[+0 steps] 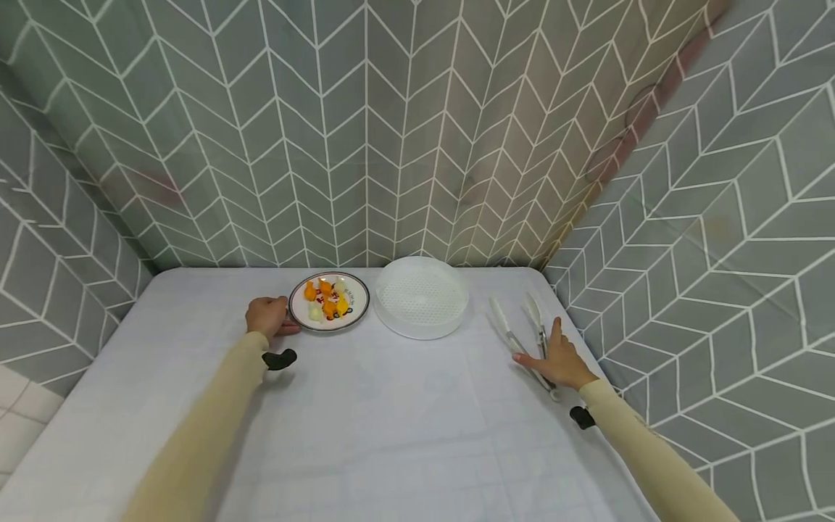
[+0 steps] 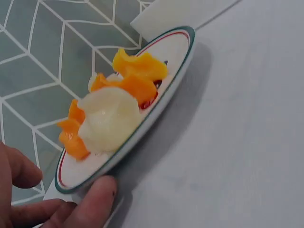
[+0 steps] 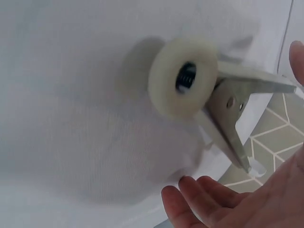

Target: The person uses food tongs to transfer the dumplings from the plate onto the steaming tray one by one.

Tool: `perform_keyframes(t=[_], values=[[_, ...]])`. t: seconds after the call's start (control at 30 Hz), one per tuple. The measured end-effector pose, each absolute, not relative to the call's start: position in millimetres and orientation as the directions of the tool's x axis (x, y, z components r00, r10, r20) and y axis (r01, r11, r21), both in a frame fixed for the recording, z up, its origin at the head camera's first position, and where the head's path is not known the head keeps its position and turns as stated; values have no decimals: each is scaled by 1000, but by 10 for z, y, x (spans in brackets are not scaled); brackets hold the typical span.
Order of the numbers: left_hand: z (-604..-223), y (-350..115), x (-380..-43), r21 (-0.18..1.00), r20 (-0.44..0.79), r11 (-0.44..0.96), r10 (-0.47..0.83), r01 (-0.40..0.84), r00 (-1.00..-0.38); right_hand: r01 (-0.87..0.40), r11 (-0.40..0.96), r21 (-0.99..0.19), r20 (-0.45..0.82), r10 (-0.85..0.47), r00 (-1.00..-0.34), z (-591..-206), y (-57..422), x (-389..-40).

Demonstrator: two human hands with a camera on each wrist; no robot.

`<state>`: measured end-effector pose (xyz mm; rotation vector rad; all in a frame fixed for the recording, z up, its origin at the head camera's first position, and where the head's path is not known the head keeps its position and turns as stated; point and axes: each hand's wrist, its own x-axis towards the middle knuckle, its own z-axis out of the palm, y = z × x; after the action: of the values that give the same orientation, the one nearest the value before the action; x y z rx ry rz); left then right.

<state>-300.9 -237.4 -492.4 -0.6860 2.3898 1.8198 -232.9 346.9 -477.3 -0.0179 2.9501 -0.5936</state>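
At four o'clock, tongs: pointing toward eleven
Right hand: straddling, loose
Left hand: touching plate, unclenched
Basket: standing between

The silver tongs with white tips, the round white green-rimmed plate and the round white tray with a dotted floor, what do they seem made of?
Silver tongs: probably steel, from the grey metallic sheen.
White tips: perhaps plastic or silicone, evenly pale.
Green-rimmed plate: glazed ceramic or melamine, smooth with coloured rim lines.
White tray: likely plastic, uniformly white with a moulded-looking floor.
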Motion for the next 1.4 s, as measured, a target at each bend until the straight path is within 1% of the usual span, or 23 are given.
perform_keyframes(t=[0.23,0.4,0.53,0.73,0.97,1.17,1.4], values=[[-4928,-2294,-3087,864,-328,279,-318,-419,-889,15,922,-386,-97,-24,-995,-4850,3449,-2365],[-4921,-2255,-3107,856,-336,283,-331,-432,-882,11,925,-381,-79,-21,-997,-4858,3461,-2395],[-4938,-2288,-3131,852,-341,277,-350,-444,-872,-18,929,-370,-39,-35,-999,-4853,3409,-2401],[-4998,-2329,-3132,876,-340,222,-346,-428,-875,-44,919,-393,-4,-50,-999,-4841,3346,-2403],[-5025,-2310,-3140,916,-327,127,-317,-382,-890,3,899,-439,28,17,-999,-4841,3346,-2416],[-5015,-2309,-3143,927,-326,72,-329,-368,-886,90,882,-462,-36,83,-996,-4829,3359,-2435],[-5064,-2311,-3118,922,-342,59,-333,-382,-879,130,849,-512,-106,88,-990,-4837,3315,-2403]])
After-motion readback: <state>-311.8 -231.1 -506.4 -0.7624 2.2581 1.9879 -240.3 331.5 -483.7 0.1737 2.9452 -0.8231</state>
